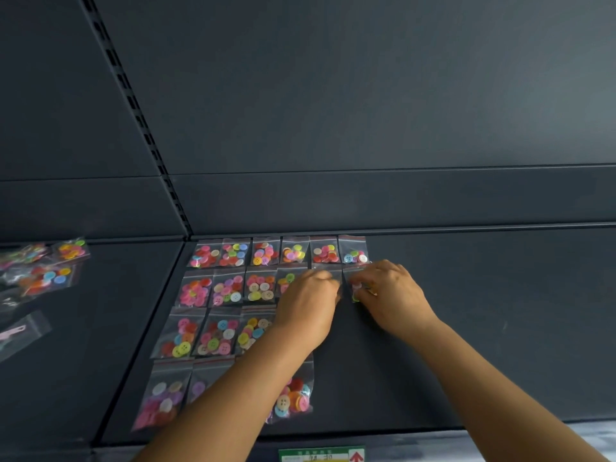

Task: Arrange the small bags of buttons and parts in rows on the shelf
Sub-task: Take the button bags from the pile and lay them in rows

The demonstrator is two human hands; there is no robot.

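Bags (230, 288) lie in rows; both hands' fingers (361, 281) curl onto them.

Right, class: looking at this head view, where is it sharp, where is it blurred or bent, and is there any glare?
Head view: back row of bags fairly sharp; both hands, left and right, smeared by motion; loose bags at the left edge soft and stretched; upright leans from wide-angle distortion; lighting even, only faint sheen on the plastic.

A label (321, 454) on the shelf's (466, 328) front edge showed a red upward arrow; its blurred text could not be read.
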